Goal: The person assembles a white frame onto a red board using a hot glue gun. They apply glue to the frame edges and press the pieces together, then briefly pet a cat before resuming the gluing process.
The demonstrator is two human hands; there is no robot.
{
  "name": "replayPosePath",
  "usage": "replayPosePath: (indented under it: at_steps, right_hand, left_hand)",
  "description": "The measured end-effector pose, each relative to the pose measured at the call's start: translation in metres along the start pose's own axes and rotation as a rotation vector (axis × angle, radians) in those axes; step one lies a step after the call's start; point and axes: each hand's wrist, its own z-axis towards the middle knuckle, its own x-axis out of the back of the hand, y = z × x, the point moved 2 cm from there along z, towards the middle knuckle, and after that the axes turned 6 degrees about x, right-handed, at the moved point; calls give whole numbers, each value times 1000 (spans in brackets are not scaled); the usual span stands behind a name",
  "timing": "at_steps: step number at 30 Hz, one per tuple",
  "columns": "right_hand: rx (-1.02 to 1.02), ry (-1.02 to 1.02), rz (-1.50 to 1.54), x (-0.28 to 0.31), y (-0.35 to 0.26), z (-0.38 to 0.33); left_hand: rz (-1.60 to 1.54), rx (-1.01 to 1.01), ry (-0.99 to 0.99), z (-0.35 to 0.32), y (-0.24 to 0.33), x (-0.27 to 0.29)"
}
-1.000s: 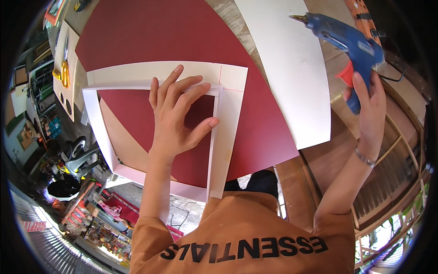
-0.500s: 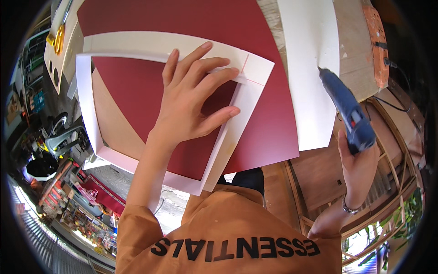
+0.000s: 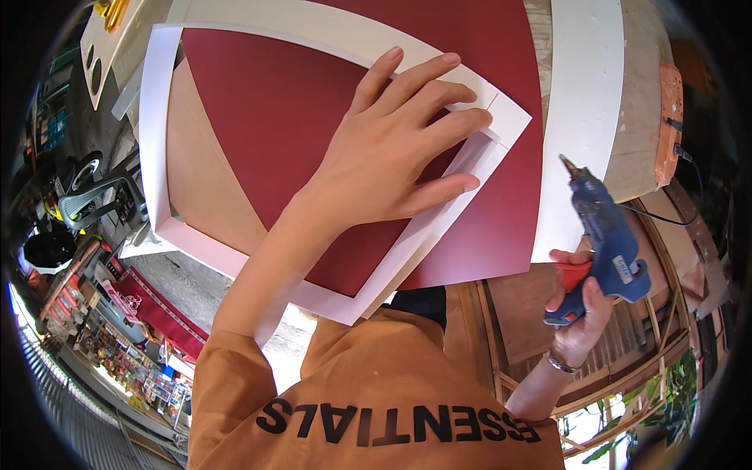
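My left hand lies with fingers spread over the right corner of a white four-sided cardboard frame. Its fingertips touch the upper strip near a thin red line, and its thumb rests along the right strip. Under the frame is a large dark-red sheet; it shows through the opening too. To the right, my right hand grips the handle of a blue glue gun with a red trigger. The gun's nozzle points up and to the left, apart from the frame.
A long white strip lies right of the red sheet on the worktable. An orange power strip with plugged-in cords sits at the table's right edge. At far left stand a board with round holes and a black chair.
The glue gun has turned in my right hand, bringing its red trigger and handle into view. The frame, my left hand and the sheets appear shifted right in the picture.
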Motion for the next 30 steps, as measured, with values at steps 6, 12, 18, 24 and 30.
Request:
replayPosePath:
  at_steps: [6, 12, 18, 24, 30]
  right_hand:
    - [-64, -23, 101, -37, 19, -10]
    - [-81, -73, 273, -61, 45, -12]
    - [-41, -6, 249, -64, 44, -10]
    - [26, -91, 373, -55, 52, -8]
    - [35, -142, 281, -53, 51, -1]
  left_hand:
    - [-3, -15, -13, 2, 0, -1]
    - [36, -11, -24, 5, 5, 1]
    - [91, -20, -47, 6, 8, -1]
    - [114, -44, -60, 11, 12, 2]
    - [102, -78, -9, 6, 10, 2]
